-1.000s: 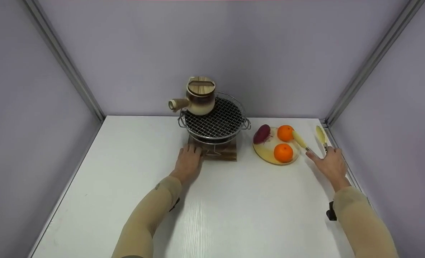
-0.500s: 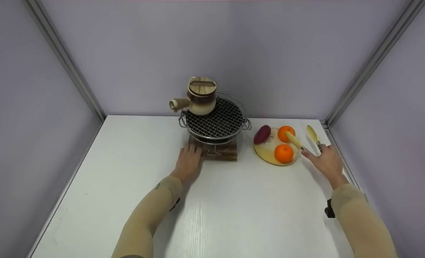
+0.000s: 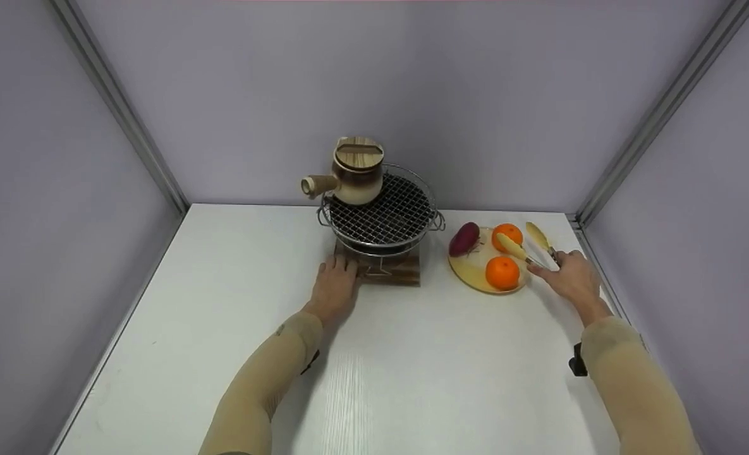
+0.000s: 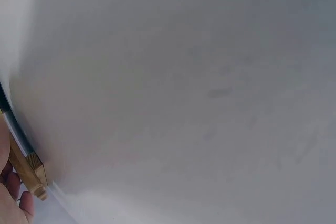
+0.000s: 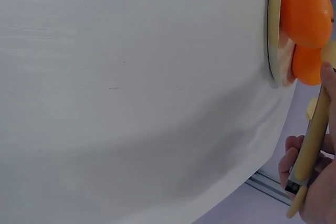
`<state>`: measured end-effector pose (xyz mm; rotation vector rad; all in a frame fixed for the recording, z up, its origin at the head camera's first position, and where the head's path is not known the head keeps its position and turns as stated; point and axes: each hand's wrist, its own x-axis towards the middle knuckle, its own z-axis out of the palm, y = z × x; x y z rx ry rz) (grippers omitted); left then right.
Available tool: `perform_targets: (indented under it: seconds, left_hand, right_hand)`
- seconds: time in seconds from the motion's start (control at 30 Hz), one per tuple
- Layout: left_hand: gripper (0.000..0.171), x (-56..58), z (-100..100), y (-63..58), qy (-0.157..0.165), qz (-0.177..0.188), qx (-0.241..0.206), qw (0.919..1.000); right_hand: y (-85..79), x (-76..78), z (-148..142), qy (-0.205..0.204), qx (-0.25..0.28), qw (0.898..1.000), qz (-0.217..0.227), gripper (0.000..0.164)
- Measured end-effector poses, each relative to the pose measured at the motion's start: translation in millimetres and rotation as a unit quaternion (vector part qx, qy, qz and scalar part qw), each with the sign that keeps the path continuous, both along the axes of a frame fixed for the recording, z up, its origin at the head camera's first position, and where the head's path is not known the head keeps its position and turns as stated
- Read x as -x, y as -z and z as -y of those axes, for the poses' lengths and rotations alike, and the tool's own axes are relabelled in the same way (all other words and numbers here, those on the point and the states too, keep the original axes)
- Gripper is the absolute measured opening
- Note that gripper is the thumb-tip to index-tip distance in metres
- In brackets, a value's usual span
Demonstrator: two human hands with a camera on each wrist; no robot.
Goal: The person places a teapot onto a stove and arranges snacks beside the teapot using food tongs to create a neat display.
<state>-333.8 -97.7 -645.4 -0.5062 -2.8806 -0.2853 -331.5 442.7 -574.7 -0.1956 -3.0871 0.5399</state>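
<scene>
My right hand (image 3: 573, 278) grips tongs (image 3: 540, 237) with pale yellow tips; the tan handle (image 5: 315, 135) crosses the palm in the right wrist view. The tongs are spread. One tip overlaps the far orange (image 3: 507, 232) in the head view, and the other lies to its right. Below it on the same pale yellow plate (image 3: 472, 275) sits a nearer orange (image 3: 502, 273), with a dark purple oblong item (image 3: 464, 239) at the left rim. My left hand (image 3: 334, 287) holds the left front corner of a wooden base (image 3: 399, 273), thumb and fingers on either side of the wood.
On the base stands a round grill (image 3: 399, 212) with a wire mesh and side handles. A brown-and-cream pot (image 3: 358, 180) with a wooden lid rests on its back left, its side handle pointing left. Walls enclose the white table (image 3: 412, 379) at the back and sides.
My right hand has moved slightly left and forward with the tongs. Their tips have come from right of the far orange to either side of it. The left hand has stayed at the base.
</scene>
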Motion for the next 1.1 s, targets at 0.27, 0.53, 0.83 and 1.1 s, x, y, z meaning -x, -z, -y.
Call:
perform_targets:
  seconds: [0.27, 0.53, 0.83, 1.1]
  left_hand:
    - [0.040, -0.2, -1.0, -0.1, -0.003, 0.011, 0.010, 0.9999]
    - [0.036, -0.5, -1.4, 0.8, -0.006, 0.000, -0.008, 1.0000]
    - [0.036, 1.2, -1.7, 3.3, -0.010, 0.008, -0.013, 0.9998]
    - [0.034, 2.7, -0.8, 5.2, -0.004, -0.004, -0.017, 0.9998]
  right_hand:
    - [-5.1, 4.7, 0.6, -0.004, 0.000, 1.000, 0.015, 0.093]
    - [-9.1, 10.3, 2.8, 0.010, 0.025, 0.999, 0.044, 0.100]
    - [-5.9, 17.4, 6.7, 0.020, 0.039, 0.996, 0.073, 0.106]
    - [-3.2, 20.6, 9.6, 0.016, 0.030, 0.997, 0.063, 0.097]
